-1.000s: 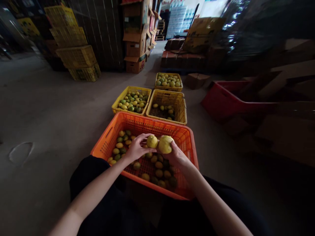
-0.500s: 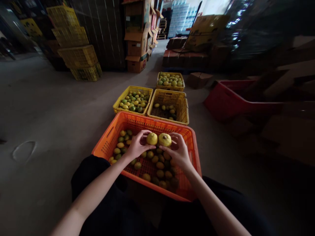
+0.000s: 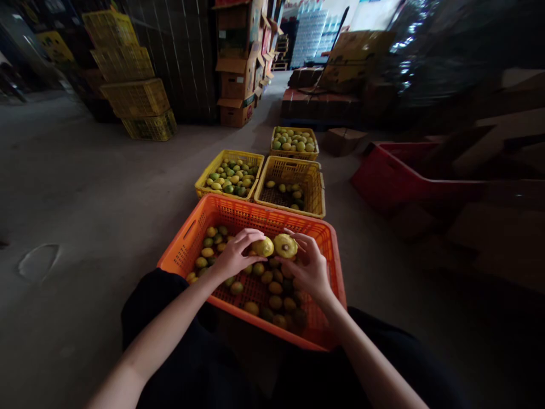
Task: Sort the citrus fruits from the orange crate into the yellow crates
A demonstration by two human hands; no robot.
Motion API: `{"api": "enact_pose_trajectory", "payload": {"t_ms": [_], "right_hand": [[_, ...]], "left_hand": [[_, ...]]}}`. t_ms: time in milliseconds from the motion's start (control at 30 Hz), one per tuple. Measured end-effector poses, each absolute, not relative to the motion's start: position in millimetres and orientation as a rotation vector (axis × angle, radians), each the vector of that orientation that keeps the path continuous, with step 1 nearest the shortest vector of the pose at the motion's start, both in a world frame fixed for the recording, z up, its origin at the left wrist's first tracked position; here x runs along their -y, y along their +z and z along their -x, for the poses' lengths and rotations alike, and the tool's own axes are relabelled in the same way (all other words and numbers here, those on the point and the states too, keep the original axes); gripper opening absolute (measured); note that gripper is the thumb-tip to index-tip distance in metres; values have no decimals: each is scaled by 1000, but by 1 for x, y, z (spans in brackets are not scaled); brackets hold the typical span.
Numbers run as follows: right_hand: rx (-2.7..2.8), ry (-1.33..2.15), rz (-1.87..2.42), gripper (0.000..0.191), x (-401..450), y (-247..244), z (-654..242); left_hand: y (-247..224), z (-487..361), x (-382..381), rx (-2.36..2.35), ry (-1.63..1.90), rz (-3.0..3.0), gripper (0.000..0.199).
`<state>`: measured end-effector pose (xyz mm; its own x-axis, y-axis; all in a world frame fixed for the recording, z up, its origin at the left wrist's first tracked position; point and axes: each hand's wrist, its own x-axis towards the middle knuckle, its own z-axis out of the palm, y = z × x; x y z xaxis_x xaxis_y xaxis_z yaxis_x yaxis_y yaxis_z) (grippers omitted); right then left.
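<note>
Above the orange crate (image 3: 187,233), my left hand (image 3: 238,253) is closed on a yellow lemon (image 3: 263,247), pinched between fingers and thumb. My right hand (image 3: 310,264) grips another yellow lemon (image 3: 285,246), its round stem end facing me. The two lemons are side by side, close together. Below them, several green and yellow lemons (image 3: 276,287) lie on the crate's floor, partly hidden by my hands.
Beyond the orange crate stand a yellow crate of lemons (image 3: 200,184), a yellow crate with fewer lemons (image 3: 315,193) and a third, full one (image 3: 293,154). A red bin (image 3: 378,179) is at right, stacked yellow crates (image 3: 134,96) at back left.
The lemon in my left hand has tilted, its end now pointing more to the right. The one in my right hand has turned slightly, and those fingers have shifted.
</note>
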<state>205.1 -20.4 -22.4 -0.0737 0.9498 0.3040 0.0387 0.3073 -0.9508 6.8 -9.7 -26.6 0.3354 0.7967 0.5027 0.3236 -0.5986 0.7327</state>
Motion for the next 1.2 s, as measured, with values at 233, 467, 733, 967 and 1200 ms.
{"api": "enact_pose_trajectory", "payload": {"t_ms": [233, 467, 733, 967, 1200], "right_hand": [[1382, 1007, 990, 49, 23, -21, -203], [1270, 1328, 1153, 41, 21, -17, -204], [851, 1972, 1300, 38, 12, -42, -195], [658, 2204, 1443, 53, 10, -47, -196], [695, 2164, 1415, 50, 13, -45, -193]], "left_hand": [[-25, -5, 14, -1010, 1171, -2052, 34], [-25, -8, 11, -1076, 1119, -1564, 59], [-36, -21, 8, -1120, 825, -892, 59], [-41, -22, 9, -1158, 750, -725, 47], [-46, -22, 7, -1117, 805, -653, 35]]}}
